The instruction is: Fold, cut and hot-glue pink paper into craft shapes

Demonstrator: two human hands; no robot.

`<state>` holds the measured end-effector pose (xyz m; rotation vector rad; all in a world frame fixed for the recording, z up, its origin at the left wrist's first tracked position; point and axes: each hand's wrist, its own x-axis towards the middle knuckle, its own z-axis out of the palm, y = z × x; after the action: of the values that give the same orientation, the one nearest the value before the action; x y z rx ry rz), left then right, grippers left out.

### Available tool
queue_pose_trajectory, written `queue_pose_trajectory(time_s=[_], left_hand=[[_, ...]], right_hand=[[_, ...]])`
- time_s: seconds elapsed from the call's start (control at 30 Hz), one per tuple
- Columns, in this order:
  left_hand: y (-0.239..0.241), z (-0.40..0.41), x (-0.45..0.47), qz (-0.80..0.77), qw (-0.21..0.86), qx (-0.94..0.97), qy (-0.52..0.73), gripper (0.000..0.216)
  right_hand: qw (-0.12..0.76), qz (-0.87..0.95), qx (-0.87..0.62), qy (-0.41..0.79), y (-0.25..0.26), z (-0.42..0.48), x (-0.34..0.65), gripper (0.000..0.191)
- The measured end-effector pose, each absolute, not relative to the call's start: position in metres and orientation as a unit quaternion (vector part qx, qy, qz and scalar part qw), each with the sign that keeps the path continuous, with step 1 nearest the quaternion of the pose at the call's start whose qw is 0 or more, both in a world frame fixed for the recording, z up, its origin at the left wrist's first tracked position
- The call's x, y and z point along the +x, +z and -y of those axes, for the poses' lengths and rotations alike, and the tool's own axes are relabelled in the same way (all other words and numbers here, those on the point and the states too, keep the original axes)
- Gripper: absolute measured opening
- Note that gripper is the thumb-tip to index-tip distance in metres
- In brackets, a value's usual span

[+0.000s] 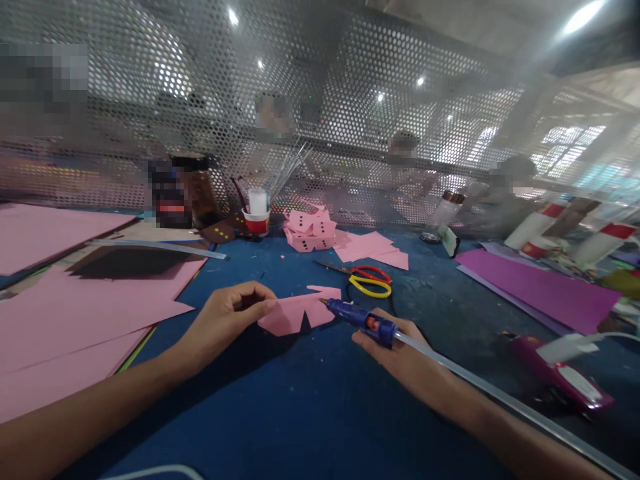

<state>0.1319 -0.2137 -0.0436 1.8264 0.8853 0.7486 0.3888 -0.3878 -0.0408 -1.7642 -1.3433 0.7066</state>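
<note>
My left hand point(235, 310) pinches the left end of a cut piece of pink paper point(285, 315) between thumb and fingers. The piece has a pointed notch in its lower edge and a thin strip at its upper right. Wrapped round a blue hot glue gun point(361, 318), my right hand point(395, 347) has its fingers partly hidden behind the tool. The gun's tip meets or hovers just over the paper's right part; I cannot tell which. From its back end runs a long clear glue stick point(480, 380). Scissors point(370, 280) with red and yellow handles lie just beyond.
Pink sheets point(100, 300) cover the left side. Folded pink paper pieces with black dots point(310, 230) sit at the back, beside a red and white cup point(257, 223). Purple sheets point(540, 283) and a magenta device with a cable point(560, 373) lie right. A perforated metal screen point(350, 100) stands behind.
</note>
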Motion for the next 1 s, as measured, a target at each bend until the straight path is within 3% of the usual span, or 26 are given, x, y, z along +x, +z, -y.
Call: queue_pose_trajectory(time_s=[1.0], left_hand=[[-0.0441, 0.2155, 0.1304, -0.364, 0.479, 0.734, 0.315, 0.026]], right_hand=[[0.381, 0.549, -0.686, 0.287, -0.0393, 0.3888, 0.3897, 0.032]])
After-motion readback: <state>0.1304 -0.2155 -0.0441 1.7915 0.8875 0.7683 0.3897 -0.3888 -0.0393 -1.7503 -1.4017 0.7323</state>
